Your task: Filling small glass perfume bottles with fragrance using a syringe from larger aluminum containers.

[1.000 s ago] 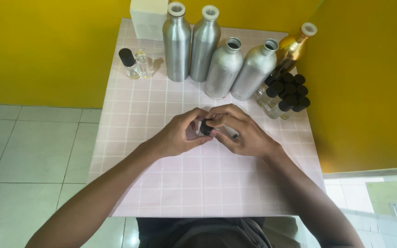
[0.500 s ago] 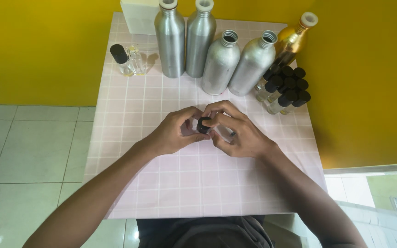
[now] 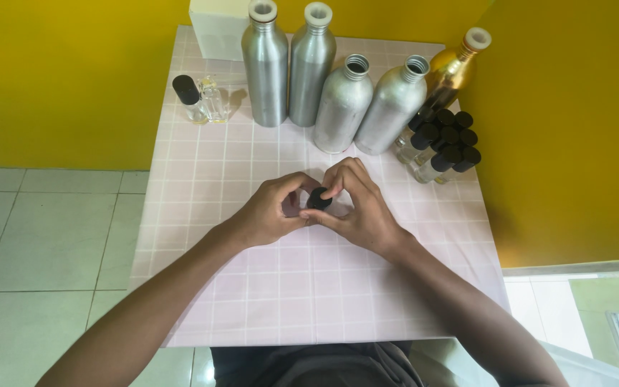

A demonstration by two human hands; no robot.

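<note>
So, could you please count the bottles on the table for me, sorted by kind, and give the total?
Silver metal bottles: 4
Gold metal bottle: 1
Small black-capped vials in the cluster at right: about 8, since some hide each other
Small glass bottles at back left: 2
Small black-capped vial between left hand and right hand: 1
Total: about 16

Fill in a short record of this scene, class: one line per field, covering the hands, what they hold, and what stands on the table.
Left hand: fingers curled on the small vial
Right hand: fingertips on the vial's black cap
Table: pink grid-patterned cover
Back row: four silver metal bottles, one gold bottle
Right side: cluster of black-capped vials
Left back: two small glass vials, one capped
</note>
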